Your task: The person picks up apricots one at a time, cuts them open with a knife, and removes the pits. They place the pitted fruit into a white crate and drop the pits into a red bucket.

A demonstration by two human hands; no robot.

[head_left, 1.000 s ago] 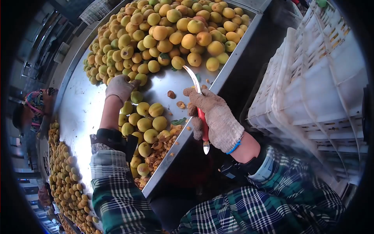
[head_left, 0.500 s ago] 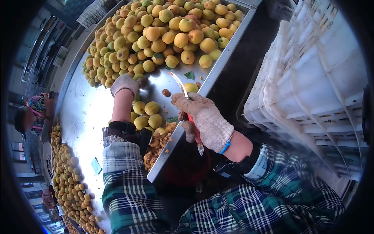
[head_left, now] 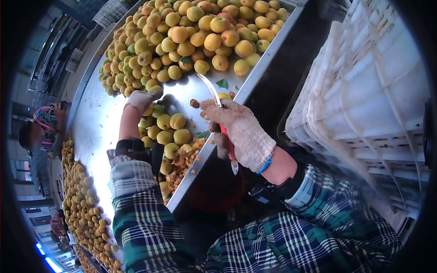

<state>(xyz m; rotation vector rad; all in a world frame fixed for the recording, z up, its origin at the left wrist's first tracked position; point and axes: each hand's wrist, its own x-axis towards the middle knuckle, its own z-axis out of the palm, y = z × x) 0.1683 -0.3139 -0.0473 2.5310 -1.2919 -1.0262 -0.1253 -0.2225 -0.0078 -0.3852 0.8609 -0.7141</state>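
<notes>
My right hand [head_left: 243, 132], in a dirty knitted glove, is wrapped around a red-handled curved knife [head_left: 210, 87]. Its slim blade points up and away over the table edge, and a pointed metal end shows below the fist. My left hand [head_left: 140, 101], also gloved, reaches to the near edge of a heaped pile of apricots [head_left: 182, 38]. Its fingers are curled by the fruit; what they hold, if anything, is hidden. Several loose apricots [head_left: 165, 137] lie between the hands, beside a heap of cut pieces and stones [head_left: 183, 163].
A metal table [head_left: 93, 141] with a raised rim [head_left: 268, 54] carries the fruit. Green leaves [head_left: 222, 83] lie near the knife. Another apricot heap [head_left: 86, 207] runs along the left, near a co-worker [head_left: 43, 125]. Stacked white plastic crates [head_left: 346, 104] stand close on the right.
My left hand and forearm have shifted left, uncovering more loose apricots beside the wrist. My right hand keeps its hold on the knife and has barely moved.
</notes>
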